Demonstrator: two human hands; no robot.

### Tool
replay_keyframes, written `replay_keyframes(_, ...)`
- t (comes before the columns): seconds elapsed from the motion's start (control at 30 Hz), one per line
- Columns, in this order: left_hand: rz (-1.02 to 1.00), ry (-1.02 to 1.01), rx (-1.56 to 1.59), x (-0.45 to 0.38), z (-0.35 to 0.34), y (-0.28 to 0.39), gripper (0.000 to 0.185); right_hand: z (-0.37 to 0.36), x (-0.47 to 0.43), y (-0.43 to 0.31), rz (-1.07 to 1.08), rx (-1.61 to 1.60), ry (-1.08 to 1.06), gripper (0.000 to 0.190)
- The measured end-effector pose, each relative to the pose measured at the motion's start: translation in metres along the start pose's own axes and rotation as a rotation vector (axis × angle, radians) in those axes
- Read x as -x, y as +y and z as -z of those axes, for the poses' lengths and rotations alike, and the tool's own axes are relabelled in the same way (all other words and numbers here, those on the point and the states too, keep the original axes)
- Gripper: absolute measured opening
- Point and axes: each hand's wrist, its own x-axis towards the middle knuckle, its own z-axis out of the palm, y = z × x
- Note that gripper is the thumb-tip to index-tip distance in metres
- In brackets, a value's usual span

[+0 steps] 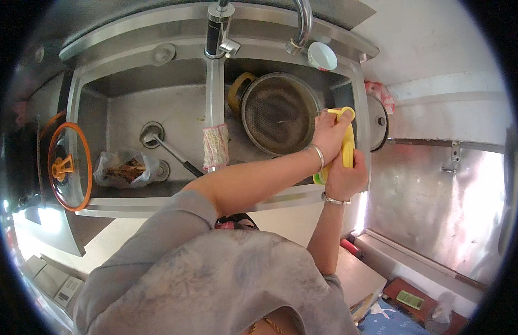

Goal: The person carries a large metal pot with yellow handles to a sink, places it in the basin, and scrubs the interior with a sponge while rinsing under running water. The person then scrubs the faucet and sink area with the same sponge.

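Note:
My left hand [331, 130] grips the upper end of a yellow plastic bottle [348, 146], its thumb near what looks like a pump head. A thin nozzle points left over the pan's rim. Lower down, my right hand [346, 176] is wrapped around the bottle's body, and a bit of green shows beneath it. Just left of both hands, a round pan [279, 115] with a honeycomb-patterned inside and a yellow-brown side handle [238, 93] sits in the right sink basin [235, 142]. My left forearm crosses in front of that basin.
A patterned cloth [215, 146] hangs over the sink divider. The left basin holds a ladle [175, 154] and a plastic bag [127, 169] with brown contents. An orange-rimmed glass lid [70, 167] leans at left. A bowl [322, 56] stands near the curved faucet [301, 27]; another lid [377, 121] is at right.

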Motion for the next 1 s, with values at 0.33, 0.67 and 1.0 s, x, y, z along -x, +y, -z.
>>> replay_keyframes(0.33, 0.022, 0.091, 0.077, -0.020, -0.025, -0.035, 0.046, -0.006, -0.008, 0.028, -0.014, 0.104, -0.011, 0.016)
replay_keyframes(0.67, -0.301, 0.025, -0.264, 0.046, 0.048, 0.004, 0.064, 0.008, -0.006, 0.024, 0.011, -0.211, -0.298, 0.016)
replay_keyframes(1.0, -0.119, 0.447, -0.106, 0.190, 0.272, 0.035, 0.035, -0.045, 0.015, -0.133, 0.363, -0.676, -0.722, 0.021)
